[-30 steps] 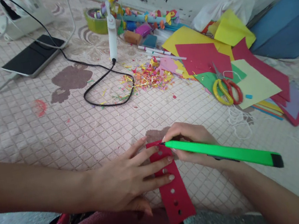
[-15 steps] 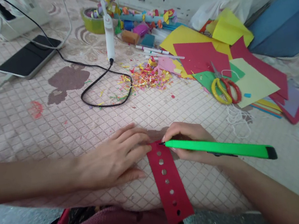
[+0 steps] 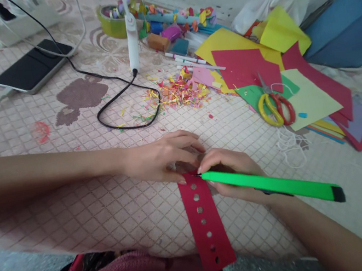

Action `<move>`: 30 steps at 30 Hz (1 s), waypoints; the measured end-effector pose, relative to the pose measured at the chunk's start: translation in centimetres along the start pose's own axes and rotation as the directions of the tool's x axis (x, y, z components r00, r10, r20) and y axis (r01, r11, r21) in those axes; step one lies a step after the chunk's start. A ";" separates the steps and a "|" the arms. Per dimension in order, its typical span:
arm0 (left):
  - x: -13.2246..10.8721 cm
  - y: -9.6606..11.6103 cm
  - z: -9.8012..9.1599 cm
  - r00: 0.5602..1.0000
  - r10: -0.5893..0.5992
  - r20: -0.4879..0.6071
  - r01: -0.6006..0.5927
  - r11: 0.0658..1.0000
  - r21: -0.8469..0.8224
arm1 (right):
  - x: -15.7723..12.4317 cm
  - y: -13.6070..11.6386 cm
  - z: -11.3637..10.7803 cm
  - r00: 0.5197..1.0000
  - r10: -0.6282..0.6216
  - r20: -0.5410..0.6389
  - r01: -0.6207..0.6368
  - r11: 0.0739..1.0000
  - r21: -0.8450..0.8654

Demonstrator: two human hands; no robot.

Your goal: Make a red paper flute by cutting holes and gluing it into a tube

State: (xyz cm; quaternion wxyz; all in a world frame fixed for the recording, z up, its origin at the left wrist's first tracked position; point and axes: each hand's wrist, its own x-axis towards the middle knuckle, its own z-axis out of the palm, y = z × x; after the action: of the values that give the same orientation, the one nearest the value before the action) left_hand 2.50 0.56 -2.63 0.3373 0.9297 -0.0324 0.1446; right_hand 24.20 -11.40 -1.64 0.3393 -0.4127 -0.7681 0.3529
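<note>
A red paper strip (image 3: 205, 224) with a row of punched holes lies on the quilted mat (image 3: 116, 203), its near end hanging over my lap. My left hand (image 3: 162, 157) rests with curled fingers pressing the strip's far end. My right hand (image 3: 232, 175) is closed on a bright green utility knife (image 3: 274, 185), whose tip touches the strip's top right corner. The knife's black end cap points to the right.
Yellow-and-red scissors (image 3: 276, 108) lie on coloured paper sheets (image 3: 246, 65) at the right. A pile of paper scraps (image 3: 178, 93), a white glue gun (image 3: 132, 41) with a black cord, a tape roll (image 3: 110, 24) and a dark tablet (image 3: 32, 66) lie further back.
My left hand has slid up from the strip's middle to its far end, uncovering the holes. The right hand and knife have stayed in place.
</note>
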 end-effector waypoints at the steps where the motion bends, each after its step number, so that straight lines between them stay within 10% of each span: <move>1: 0.0 -0.2 0.0 1.000 0.005 0.014 -0.005 1.000 0.009 | 0.0 -0.1 0.1 1.000 0.006 -0.023 -0.006 1.000 -0.003; 30: -0.8 -0.3 -0.1 0.987 -0.006 0.163 -0.021 0.986 0.165 | -1.4 -1.4 1.9 0.971 0.117 -0.210 -0.146 0.981 -0.126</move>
State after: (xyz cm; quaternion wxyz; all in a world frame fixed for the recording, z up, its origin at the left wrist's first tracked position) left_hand 1.78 0.87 -2.98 0.2544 0.9631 -0.0515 0.0715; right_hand 22.70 -13.75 -1.81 0.3614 -0.5194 -0.7235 0.2758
